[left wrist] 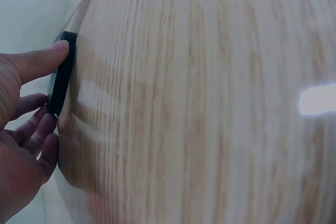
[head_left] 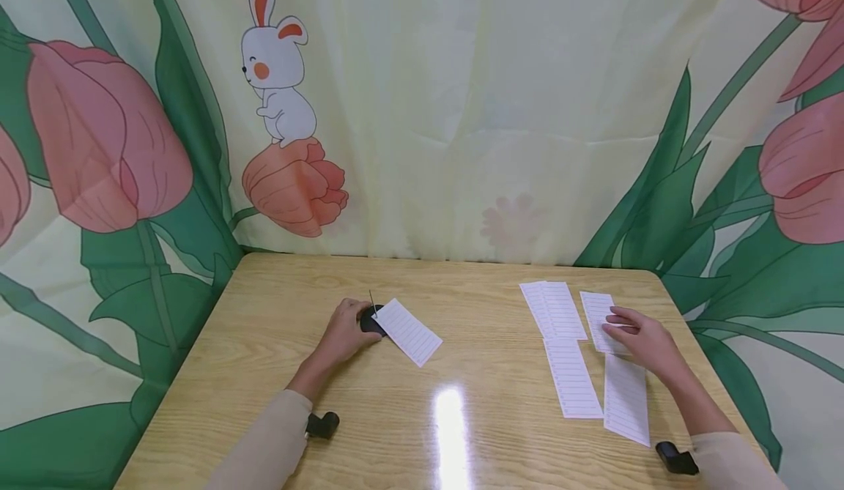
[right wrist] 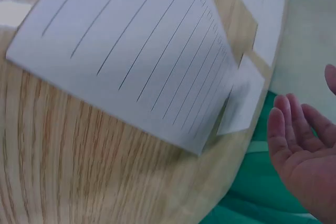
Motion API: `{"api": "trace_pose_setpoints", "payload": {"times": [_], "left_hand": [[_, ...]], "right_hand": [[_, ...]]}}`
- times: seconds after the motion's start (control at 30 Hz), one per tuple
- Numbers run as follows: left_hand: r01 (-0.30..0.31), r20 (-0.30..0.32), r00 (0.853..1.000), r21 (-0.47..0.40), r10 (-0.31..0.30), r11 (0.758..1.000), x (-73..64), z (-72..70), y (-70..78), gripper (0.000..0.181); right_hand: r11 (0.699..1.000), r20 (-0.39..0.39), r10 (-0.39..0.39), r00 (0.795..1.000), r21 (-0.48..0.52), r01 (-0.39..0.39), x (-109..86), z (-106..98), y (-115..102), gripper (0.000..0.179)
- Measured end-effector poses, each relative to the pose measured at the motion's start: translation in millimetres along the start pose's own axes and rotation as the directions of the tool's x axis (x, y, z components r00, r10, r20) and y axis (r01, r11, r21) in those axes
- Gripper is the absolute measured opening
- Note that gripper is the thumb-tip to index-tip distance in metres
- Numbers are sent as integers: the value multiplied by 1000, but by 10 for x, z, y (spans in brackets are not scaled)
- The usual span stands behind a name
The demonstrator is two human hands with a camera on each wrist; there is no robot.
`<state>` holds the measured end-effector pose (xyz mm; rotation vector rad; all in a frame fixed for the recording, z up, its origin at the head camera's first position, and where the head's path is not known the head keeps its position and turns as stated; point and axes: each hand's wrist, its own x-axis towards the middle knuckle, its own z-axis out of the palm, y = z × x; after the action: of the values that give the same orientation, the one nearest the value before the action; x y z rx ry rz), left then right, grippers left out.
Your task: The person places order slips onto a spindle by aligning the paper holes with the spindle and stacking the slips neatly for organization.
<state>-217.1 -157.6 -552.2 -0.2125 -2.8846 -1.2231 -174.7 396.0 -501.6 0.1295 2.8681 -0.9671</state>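
Observation:
At the left of the table, my left hand (head_left: 348, 327) grips the round black base (left wrist: 64, 74) of a paper spike (head_left: 372, 301), thumb on one side and fingers on the other. A lined white paper slip (head_left: 410, 333) has its corner at the thin spike and lies slanted to the right; whether it is pierced is hard to tell. My right hand (head_left: 646, 340), fingers loosely bent, hangs over a lined slip (head_left: 596, 318) at the back right. Nothing shows in its grasp in the right wrist view. Nearer me lies another slip (head_left: 626, 401).
Further lined slips, one pair overlapping (head_left: 560, 310) and one below it (head_left: 572, 379), lie left of my right hand. The wooden table (head_left: 264, 431) reaches a printed curtain (head_left: 422, 109) at its back edge. Black wrist mounts (head_left: 323, 425) sit by both sleeves.

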Motion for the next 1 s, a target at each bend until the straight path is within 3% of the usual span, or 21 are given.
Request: {"api": "trace_pose_setpoints", "payload": {"times": [0.27,0.53,1.0], "left_hand": [[35,5,999,-14,-35,999,-1,14,5,66],[44,7,999,-27,-44,999,10,19,17,65],[53,17,998,-21,-52,998,5,7,32,66]], "right_hand": [[996,15,87,996,13,-87,70,-45,242,77],[975,27,220,975,32,-221,156,-67,399,86],[966,-83,256,963,6,-257,178,75,353,54]]}}
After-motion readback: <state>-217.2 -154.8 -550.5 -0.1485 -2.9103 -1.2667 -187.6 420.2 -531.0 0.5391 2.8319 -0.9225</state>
